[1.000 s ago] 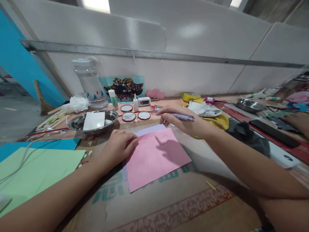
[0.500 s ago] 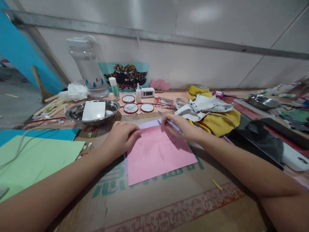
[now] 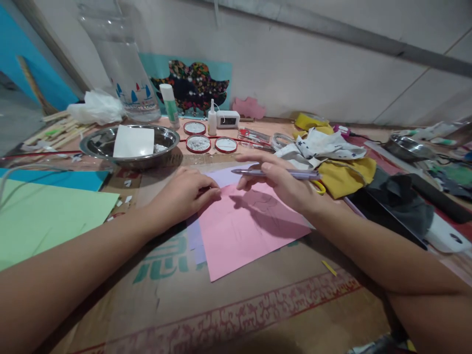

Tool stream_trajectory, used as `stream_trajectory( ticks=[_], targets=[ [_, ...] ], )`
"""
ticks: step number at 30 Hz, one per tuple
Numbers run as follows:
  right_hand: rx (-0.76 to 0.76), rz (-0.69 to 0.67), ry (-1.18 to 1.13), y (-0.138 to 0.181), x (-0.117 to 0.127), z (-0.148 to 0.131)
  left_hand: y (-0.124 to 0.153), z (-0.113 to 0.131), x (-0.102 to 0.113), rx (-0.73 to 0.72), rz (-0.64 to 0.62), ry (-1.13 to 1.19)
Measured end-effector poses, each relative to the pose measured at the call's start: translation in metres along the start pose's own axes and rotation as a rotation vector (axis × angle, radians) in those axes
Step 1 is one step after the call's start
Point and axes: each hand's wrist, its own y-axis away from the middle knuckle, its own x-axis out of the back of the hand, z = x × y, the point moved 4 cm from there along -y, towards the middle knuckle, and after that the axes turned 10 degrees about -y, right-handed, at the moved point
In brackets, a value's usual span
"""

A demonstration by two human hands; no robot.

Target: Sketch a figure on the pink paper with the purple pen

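A pink sheet of paper [image 3: 236, 246] with faint drawn lines lies at an angle on top of lavender paper [image 3: 196, 236]. My left hand [image 3: 193, 191] is at its upper left corner, thumb and forefinger closed on the edge. Above the sheet's upper right part hovers my right hand [image 3: 280, 179], with a purple pen [image 3: 298, 174] held nearly level between thumb and fingers. The pen's tip points left, off the paper, and the hand's shadow falls on the pink sheet. Beneath everything is a cardboard sheet [image 3: 177, 305] with green and red print.
On the left are a steel bowl [image 3: 165, 145] holding a white card [image 3: 133, 141], and green paper [image 3: 55, 216]. Behind stand a water bottle [image 3: 129, 73], a glue stick [image 3: 169, 105] and red-rimmed dishes [image 3: 198, 144]. Yellow cloth [image 3: 344, 176] and a dark bag [image 3: 398, 206] lie right.
My right hand has lifted from the paper, and the pen has turned to lie nearly level. The pink sheet has turned slightly over the lavender paper. The view has tipped downward.
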Motion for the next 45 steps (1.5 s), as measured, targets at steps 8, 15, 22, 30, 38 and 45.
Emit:
stream_trajectory(
  ticks=[8, 15, 22, 30, 38, 45],
  targets=[
    [-0.214, 0.111, 0.048, 0.001, -0.017, 0.021, -0.001, -0.003, -0.005, -0.033, -0.008, 0.012],
    [-0.196, 0.178, 0.142, 0.000, -0.015, 0.033, -0.002, -0.005, -0.007, -0.013, 0.010, 0.004],
    [-0.128, 0.166, 0.355, -0.004, -0.017, 0.037, -0.002, -0.003, -0.006, -0.016, 0.008, -0.001],
    [-0.255, 0.158, 0.154, -0.002, -0.023, 0.038, -0.002, -0.001, -0.006, -0.011, 0.004, -0.013],
    [-0.238, 0.153, 0.191, -0.003, -0.024, 0.036, -0.002, -0.001, -0.006, -0.013, -0.004, -0.017],
    [-0.218, 0.152, 0.320, -0.004, -0.018, 0.041, -0.001, 0.000, -0.006, -0.007, 0.001, -0.013]
  ],
)
